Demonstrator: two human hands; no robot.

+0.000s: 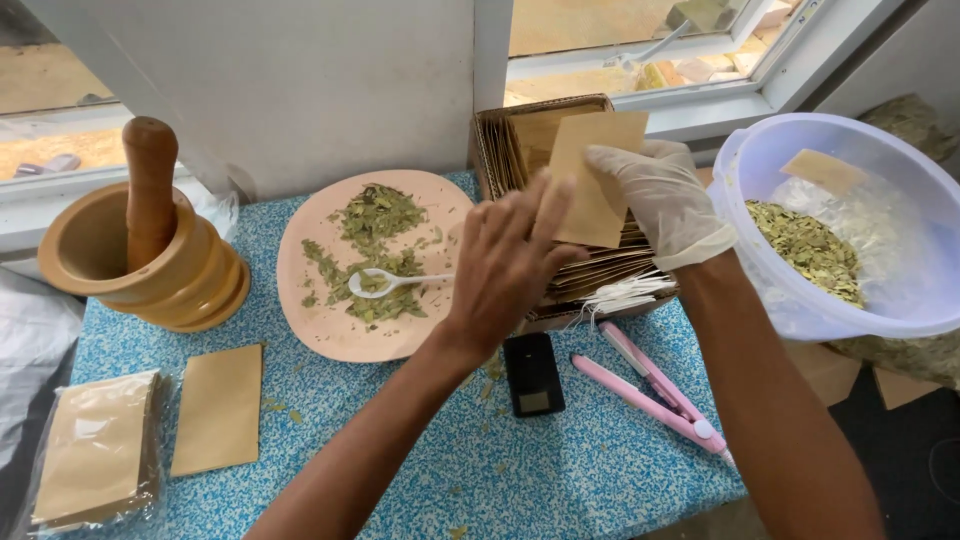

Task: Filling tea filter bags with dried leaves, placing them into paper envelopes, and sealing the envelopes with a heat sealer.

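Right hand (pixel 655 200): gloved, centre-right of frame, fingers pinched on a brown paper pouch (pixel 597 178) held above the box.
Left hand (pixel 510 265): bare, centre of frame, fingers spread loose, tips at the pouch's lower edge; gripping nothing that I can see.
Box (pixel 500 140): behind the hands, packed with more pouches.
Plate (pixel 320 330): left of centre, dried leaves and a white spoon (pixel 385 283) on it.
Bowl (pixel 900 300): right edge, holding more leaves.
Progress: pouch looks flat and unfilled; a filled-looking pouch (pixel 218 408) and wrapped stack lie lower left on the desk (pixel 520 470).
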